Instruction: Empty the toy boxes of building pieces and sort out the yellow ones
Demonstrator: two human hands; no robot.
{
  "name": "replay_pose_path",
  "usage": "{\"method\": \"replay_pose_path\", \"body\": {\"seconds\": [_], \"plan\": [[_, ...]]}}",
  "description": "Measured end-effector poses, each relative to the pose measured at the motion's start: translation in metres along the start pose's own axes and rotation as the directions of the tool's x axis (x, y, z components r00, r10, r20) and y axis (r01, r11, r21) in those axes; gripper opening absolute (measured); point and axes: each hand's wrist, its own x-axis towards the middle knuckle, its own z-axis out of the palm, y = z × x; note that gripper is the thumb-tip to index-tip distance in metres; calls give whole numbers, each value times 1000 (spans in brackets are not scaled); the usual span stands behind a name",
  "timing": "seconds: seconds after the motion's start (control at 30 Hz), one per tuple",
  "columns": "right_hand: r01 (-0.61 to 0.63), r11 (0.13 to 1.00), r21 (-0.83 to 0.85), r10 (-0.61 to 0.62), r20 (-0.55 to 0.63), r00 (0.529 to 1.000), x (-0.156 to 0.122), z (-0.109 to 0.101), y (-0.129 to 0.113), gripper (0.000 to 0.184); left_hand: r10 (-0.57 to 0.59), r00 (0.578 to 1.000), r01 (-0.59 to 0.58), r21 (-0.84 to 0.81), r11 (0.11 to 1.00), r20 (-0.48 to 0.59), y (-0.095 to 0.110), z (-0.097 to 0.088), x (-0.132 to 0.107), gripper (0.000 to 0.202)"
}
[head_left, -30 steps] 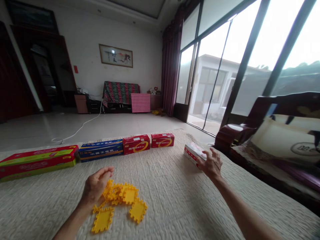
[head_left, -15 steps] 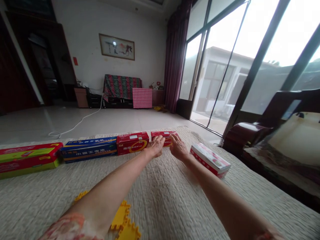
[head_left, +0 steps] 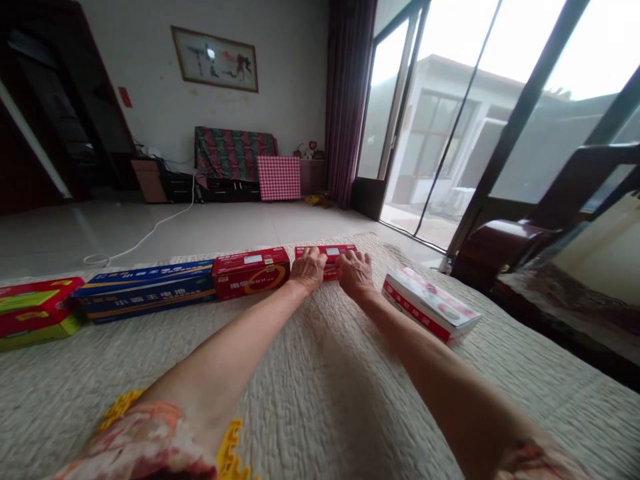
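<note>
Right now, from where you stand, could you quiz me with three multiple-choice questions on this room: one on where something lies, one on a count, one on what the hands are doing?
1. Where is the white box with red edges?
A) On the quilted cream cover
B) On the dark wooden sofa
C) On the tiled floor

2. How many boxes stand in the row along the cover's far edge?
A) Two
B) Three
C) Four

3. What are the left hand and right hand doing?
A) Holding the white box between them
B) Resting on the small red box
C) Touching the floor

Answers:
1 A: it lies on the cover, right of the hands.
2 C: a red-and-green box, a blue box, a red box and the small red box.
3 B: both hands sit on its top.
</note>
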Motion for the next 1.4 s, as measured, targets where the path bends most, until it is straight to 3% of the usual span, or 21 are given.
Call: {"method": "replay_pose_path", "body": {"seconds": [0.17, 0.33, 0.5, 0.63, 0.73, 0.9, 1.07, 1.2, 1.4], "plan": [[56, 997, -48, -56, 4, 998, -19, -45, -7, 27, 61, 997, -62, -32, 998, -50, 11, -24, -23, 23], [179, 979, -94, -184, -52, 981, -60, -107, -30, 20, 179, 974, -185, -28, 982, -139, 26, -74, -77, 16], [304, 953, 18, -299, -126, 946, -111, -148, -89, 17, 234, 952, -243, -20, 970, -195, 17, -136, -164, 13], [342, 928, 148, -322, -144, 936, -154, -164, -156, 14, 127, 977, -137, -51, 989, -174, 0, -180, -245, 13], [354, 903, 245, -333, -122, 935, -185, -175, -196, 12, 47, 988, -61, -91, 994, -144, -4, -200, -301, 14], [372, 853, 366, -374, -68, 925, -231, -195, -228, 13, -28, 991, 12, -123, 992, -131, 7, -210, -372, 13], [391, 832, 394, -398, -66, 915, -261, -198, -238, 10, -33, 990, 16, -130, 991, -137, 15, -208, -407, 14], [374, 844, 385, -385, -52, 921, -261, -189, -236, 10, -3, 983, -16, -105, 994, -182, 11, -198, -403, 12], [360, 856, 371, -362, -68, 930, -234, -163, -225, 13, 23, 971, -43, -79, 996, -237, -7, -174, -370, 11]]}}
